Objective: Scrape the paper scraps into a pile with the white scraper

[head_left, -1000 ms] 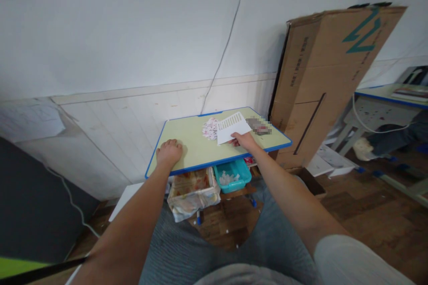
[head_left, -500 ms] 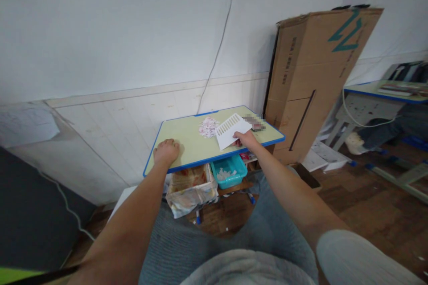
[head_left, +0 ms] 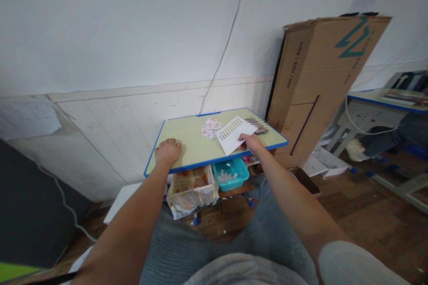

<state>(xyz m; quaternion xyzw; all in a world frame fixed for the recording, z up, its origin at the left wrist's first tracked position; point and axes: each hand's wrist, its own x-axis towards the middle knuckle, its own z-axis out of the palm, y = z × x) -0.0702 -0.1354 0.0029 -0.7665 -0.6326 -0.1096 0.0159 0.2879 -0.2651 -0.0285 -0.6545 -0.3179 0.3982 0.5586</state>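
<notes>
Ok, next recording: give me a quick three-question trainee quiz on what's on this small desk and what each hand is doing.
1. True or false: the right hand holds a white slotted card.
2. What lies on the desk just beyond the card? A) a heap of small paper scraps B) scissors C) a mug
3. Where does the left hand rest?

Key:
1. True; it grips the card's near corner.
2. A, the paper scraps.
3. Closed, on the desk's front left part, near the blue edge, holding nothing visible.
</notes>
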